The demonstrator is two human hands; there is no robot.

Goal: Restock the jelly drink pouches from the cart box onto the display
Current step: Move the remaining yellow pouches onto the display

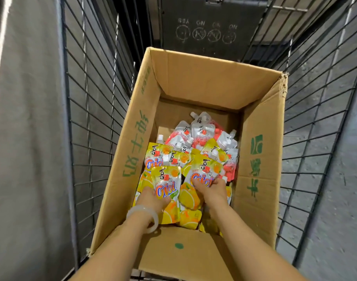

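An open cardboard box (256, 159) stands in a wire cart and holds several jelly drink pouches. Yellow orange-flavour pouches (188, 196) lie at the near end. Red and silver pouches (201, 130) lie farther back. Both my arms reach down into the box. My left hand (153, 198), a pale bangle on its wrist, grips a yellow pouch (166, 182) by its lower end. My right hand (213, 188) grips another yellow pouch (202, 171) from below. Both held pouches point their spouts away from me.
The cart's black wire sides (92, 110) rise close on the left and right of the box. A dark folded seat panel (208, 27) with printed warning symbols closes the far end. A box flap (185, 256) lies open beneath my forearms. Grey floor shows outside the cart.
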